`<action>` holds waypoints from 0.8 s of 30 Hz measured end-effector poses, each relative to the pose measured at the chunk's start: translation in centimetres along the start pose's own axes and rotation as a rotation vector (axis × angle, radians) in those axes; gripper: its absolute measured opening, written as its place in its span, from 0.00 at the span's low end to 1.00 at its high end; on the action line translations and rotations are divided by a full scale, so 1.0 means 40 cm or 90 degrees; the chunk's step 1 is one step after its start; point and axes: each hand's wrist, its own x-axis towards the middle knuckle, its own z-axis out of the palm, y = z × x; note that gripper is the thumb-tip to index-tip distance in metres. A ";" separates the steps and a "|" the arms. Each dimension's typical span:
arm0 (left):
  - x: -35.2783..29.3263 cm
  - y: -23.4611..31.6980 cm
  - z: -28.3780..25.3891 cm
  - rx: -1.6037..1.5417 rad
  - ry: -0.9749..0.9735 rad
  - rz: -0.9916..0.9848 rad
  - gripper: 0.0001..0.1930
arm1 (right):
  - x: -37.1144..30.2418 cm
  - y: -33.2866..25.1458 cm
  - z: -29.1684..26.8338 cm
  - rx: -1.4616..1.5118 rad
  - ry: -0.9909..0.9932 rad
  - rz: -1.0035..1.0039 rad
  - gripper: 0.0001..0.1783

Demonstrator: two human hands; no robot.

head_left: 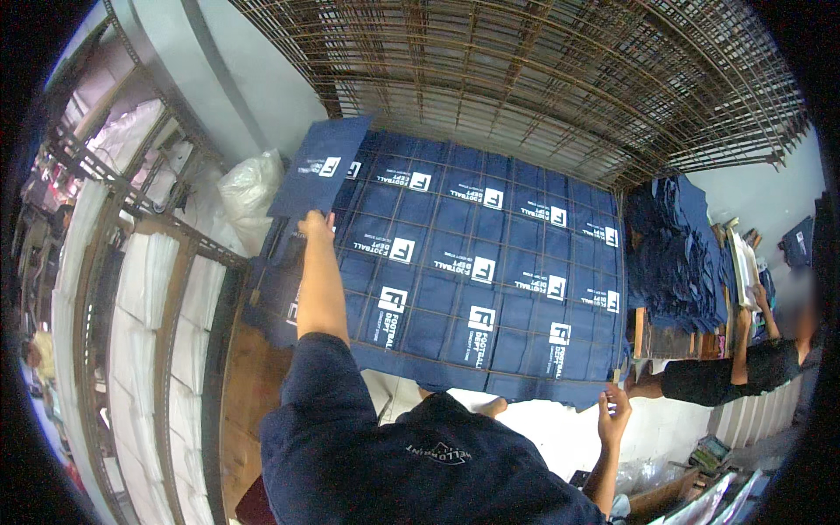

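Note:
A flat navy fabric piece (308, 171) with a white print is pinched at its lower edge by my left hand (317, 224). It is raised at an angle over the far left corner of a wire drying rack (435, 229). Rows of similar navy printed pieces (455, 302) cover the rack, overlapping one another. My right hand (614, 415) is just below the rack's near right corner, its fingers loosely bent and apart. No held thing shows in it, and I cannot tell whether it touches the rack's edge.
More wire racks (542, 70) are tilted up at the back. A tall stack of navy pieces (672, 249) stands to the right. Shelves with white stacks (144, 315) line the left, beside a clear plastic bag (249, 192). Another person (735, 376) works at the right.

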 end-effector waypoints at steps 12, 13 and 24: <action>-0.010 -0.100 0.034 0.217 0.038 0.068 0.28 | -0.048 -0.003 0.012 -0.047 -0.010 0.081 0.12; -0.006 -0.101 0.037 0.192 0.039 0.057 0.28 | -0.047 0.002 0.017 -0.044 -0.001 0.062 0.11; -0.012 -0.132 0.075 0.320 0.091 0.069 0.25 | -0.020 -0.031 0.029 -0.049 -0.029 0.048 0.11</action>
